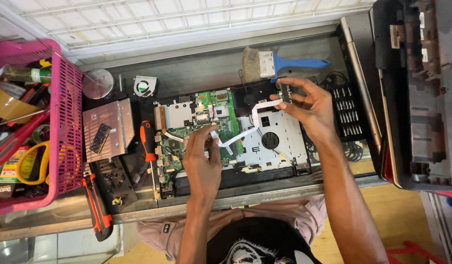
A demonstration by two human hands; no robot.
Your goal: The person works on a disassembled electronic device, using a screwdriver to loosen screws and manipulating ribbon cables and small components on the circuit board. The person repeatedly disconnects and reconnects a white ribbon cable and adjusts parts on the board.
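Note:
An opened laptop base (279,146) lies in front of me with its green motherboard (221,115) exposed. My left hand (202,161) rests on the board, its fingertips pinching the near end of a white flat ribbon cable (245,133). The cable runs up and right to a small dark circuit board (286,91), which my right hand (311,108) holds raised over the base's upper right corner.
A blue-handled brush (279,63) lies behind the base. Left of it sit a red-handled screwdriver (148,142), a metal drive caddy (107,129), a small fan (145,86), an orange utility knife (98,208) and a pink basket (64,122) of tools. A screwdriver bit set (349,110) and another laptop shell (416,93) stand right.

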